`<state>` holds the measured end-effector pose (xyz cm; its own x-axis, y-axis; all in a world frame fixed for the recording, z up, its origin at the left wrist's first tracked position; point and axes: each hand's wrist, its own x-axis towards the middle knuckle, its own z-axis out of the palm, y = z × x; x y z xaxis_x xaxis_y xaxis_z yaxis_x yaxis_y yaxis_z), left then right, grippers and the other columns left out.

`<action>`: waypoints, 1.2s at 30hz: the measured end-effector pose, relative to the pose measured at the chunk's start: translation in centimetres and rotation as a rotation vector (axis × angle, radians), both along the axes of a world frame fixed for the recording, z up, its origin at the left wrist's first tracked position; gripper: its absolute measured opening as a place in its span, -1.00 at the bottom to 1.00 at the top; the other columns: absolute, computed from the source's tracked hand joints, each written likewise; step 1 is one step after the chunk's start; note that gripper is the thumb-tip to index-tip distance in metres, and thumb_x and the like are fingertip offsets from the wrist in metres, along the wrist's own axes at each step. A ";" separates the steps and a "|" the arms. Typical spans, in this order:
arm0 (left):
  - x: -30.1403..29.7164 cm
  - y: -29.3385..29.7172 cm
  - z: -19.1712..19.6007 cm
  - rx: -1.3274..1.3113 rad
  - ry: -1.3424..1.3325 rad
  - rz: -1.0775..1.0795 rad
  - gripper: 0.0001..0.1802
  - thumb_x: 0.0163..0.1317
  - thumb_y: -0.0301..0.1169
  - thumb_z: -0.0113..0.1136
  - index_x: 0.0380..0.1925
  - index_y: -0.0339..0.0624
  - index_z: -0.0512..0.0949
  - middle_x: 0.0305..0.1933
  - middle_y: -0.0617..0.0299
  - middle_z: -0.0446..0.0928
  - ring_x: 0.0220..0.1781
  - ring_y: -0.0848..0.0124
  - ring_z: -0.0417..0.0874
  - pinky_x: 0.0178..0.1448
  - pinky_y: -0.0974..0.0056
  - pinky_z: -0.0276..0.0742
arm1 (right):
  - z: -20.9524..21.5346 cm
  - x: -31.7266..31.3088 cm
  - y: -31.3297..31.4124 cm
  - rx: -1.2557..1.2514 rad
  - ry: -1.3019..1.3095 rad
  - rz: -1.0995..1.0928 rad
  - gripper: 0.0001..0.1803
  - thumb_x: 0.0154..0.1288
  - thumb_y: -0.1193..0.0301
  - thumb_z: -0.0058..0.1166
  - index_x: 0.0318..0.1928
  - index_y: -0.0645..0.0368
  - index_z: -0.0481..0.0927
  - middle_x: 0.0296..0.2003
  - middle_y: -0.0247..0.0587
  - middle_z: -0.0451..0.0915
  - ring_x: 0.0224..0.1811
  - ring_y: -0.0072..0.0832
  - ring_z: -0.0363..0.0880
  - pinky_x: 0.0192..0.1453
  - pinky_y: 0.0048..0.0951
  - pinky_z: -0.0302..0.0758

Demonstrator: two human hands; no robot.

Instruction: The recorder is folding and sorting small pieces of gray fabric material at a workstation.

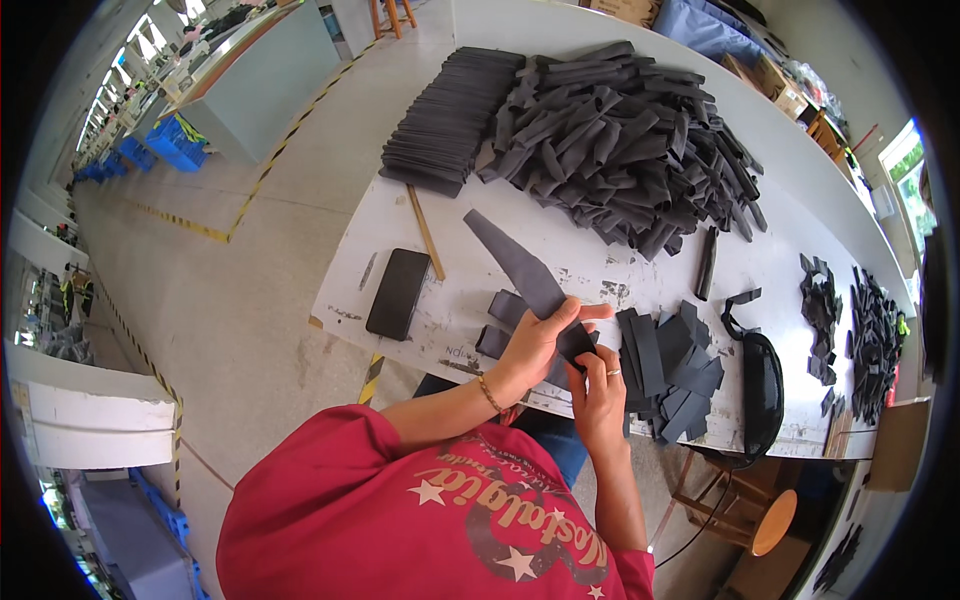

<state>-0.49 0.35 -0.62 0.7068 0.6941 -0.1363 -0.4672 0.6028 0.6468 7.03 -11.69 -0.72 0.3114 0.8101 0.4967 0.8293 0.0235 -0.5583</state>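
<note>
A long dark grey tapered strip (515,262) is held at its near end between both hands, its far end pointing away over the white worktable (600,275). My left hand (540,340) wraps around the strip with the thumb on top. My right hand (600,385), wearing a ring, pinches the strip's near end from below. Two small dark pieces (500,320) lie on the table just left of my left hand. A loose heap of flat dark pieces (670,365) lies right of my right hand.
A black phone (398,292) and a wooden stick (425,232) lie at the table's left. At the back are a neat stack of dark strips (450,115) and a big pile of rolled ones (625,140). A black pouch (762,385) and small scraps (870,335) lie to the right.
</note>
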 end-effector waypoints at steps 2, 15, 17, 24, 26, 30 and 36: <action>-0.2 -0.6 -0.4 -0.056 -0.009 -0.045 -0.69 0.40 -0.19 0.14 -0.30 -0.24 0.49 -0.03 -0.01 0.65 -0.11 0.42 0.64 -0.01 0.26 0.56 | -0.1 0.0 0.6 0.033 0.003 0.018 -0.76 0.16 0.65 0.20 -0.17 0.25 0.46 -0.17 0.01 0.51 -0.22 -0.05 0.55 -0.22 -0.20 0.52; -1.2 1.6 2.8 0.015 -0.070 0.071 -0.64 0.45 -0.18 0.05 -0.07 -0.29 0.51 -0.13 0.03 0.64 -0.04 0.16 0.67 0.16 0.11 0.53 | 1.1 0.3 1.2 0.106 -0.006 0.052 -0.80 0.14 0.62 0.26 -0.27 0.26 0.49 -0.21 0.00 0.54 -0.32 -0.08 0.57 -0.31 -0.22 0.51; -0.9 1.2 2.4 0.033 -0.108 0.059 -0.64 0.46 -0.15 0.02 -0.07 -0.26 0.49 -0.23 0.11 0.62 -0.04 0.14 0.68 0.16 0.09 0.53 | 1.3 0.4 1.4 0.142 -0.039 0.056 -0.80 0.13 0.62 0.26 -0.27 0.26 0.49 -0.21 0.00 0.54 -0.34 -0.09 0.57 -0.33 -0.23 0.51; -1.2 0.0 2.1 -0.039 -0.106 0.082 -0.63 0.46 -0.10 -0.01 -0.12 -0.21 0.49 -0.27 0.16 0.60 0.03 0.12 0.66 0.17 0.11 0.48 | 1.5 0.5 1.6 0.165 -0.043 0.127 -0.79 0.10 0.64 0.26 -0.28 0.26 0.50 -0.24 -0.02 0.54 -0.36 -0.13 0.57 -0.36 -0.26 0.51; -1.2 -0.2 2.1 -0.058 -0.112 0.067 -0.63 0.47 -0.09 -0.03 -0.14 -0.20 0.48 -0.28 0.19 0.58 0.13 0.13 0.62 0.23 0.11 0.43 | 1.5 0.5 1.8 0.165 -0.045 0.132 -0.79 0.10 0.64 0.26 -0.28 0.26 0.50 -0.25 -0.03 0.54 -0.36 -0.13 0.57 -0.35 -0.26 0.51; -1.5 -0.4 2.2 -0.067 -0.108 0.050 -0.63 0.47 -0.08 -0.03 -0.14 -0.18 0.48 -0.29 0.22 0.58 0.23 0.15 0.55 0.30 0.10 0.37 | 1.7 0.4 2.3 0.166 -0.037 0.157 -0.80 0.09 0.64 0.25 -0.29 0.25 0.50 -0.26 -0.07 0.53 -0.34 -0.13 0.58 -0.34 -0.25 0.53; -1.5 -0.7 1.4 -0.102 -0.161 0.014 -0.65 0.45 -0.08 0.00 -0.15 -0.15 0.49 -0.29 0.23 0.57 0.31 0.14 0.48 0.33 0.09 0.36 | 2.0 0.3 2.6 0.158 -0.032 0.162 -0.81 0.09 0.63 0.24 -0.29 0.24 0.50 -0.26 -0.09 0.53 -0.30 -0.12 0.59 -0.29 -0.23 0.55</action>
<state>-1.98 -0.39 0.75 0.7157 0.6923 -0.0923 -0.5685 0.6542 0.4987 7.38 -9.10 1.27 0.1658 0.7592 0.6294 0.8251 0.2428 -0.5102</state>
